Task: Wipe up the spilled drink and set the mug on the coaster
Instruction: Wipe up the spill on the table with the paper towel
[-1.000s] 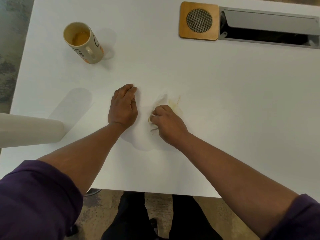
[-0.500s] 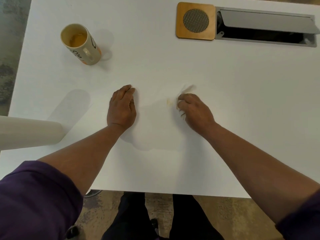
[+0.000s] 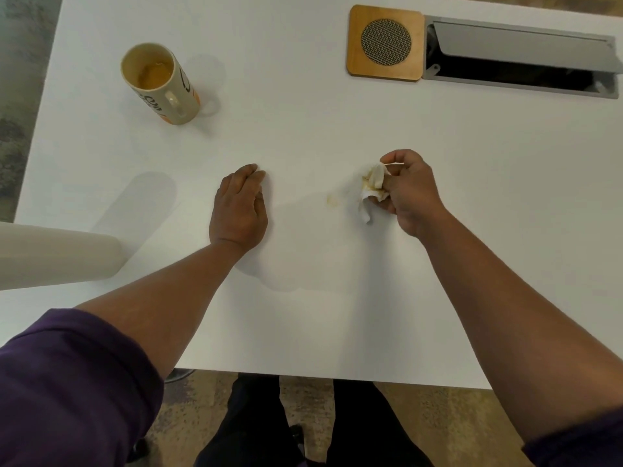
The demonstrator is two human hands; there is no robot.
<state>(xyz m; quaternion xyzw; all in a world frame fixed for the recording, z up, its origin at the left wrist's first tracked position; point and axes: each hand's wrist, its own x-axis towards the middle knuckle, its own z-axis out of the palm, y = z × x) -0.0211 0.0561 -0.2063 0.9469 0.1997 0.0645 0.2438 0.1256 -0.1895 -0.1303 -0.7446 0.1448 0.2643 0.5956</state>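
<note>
Right hand [image 3: 409,193] pinches a stained tissue [image 3: 372,187]; last spill spot [image 3: 331,199] lies just at its nine o'clock; left hand [image 3: 240,210] rests flat, nearer the mug [image 3: 161,84] at eleven o'clock.

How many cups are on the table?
1. The mug stands at the far left of the white table, with some orange drink inside it. It is not on the wooden coaster, which sits far right. No other cup shows in this view.
</note>
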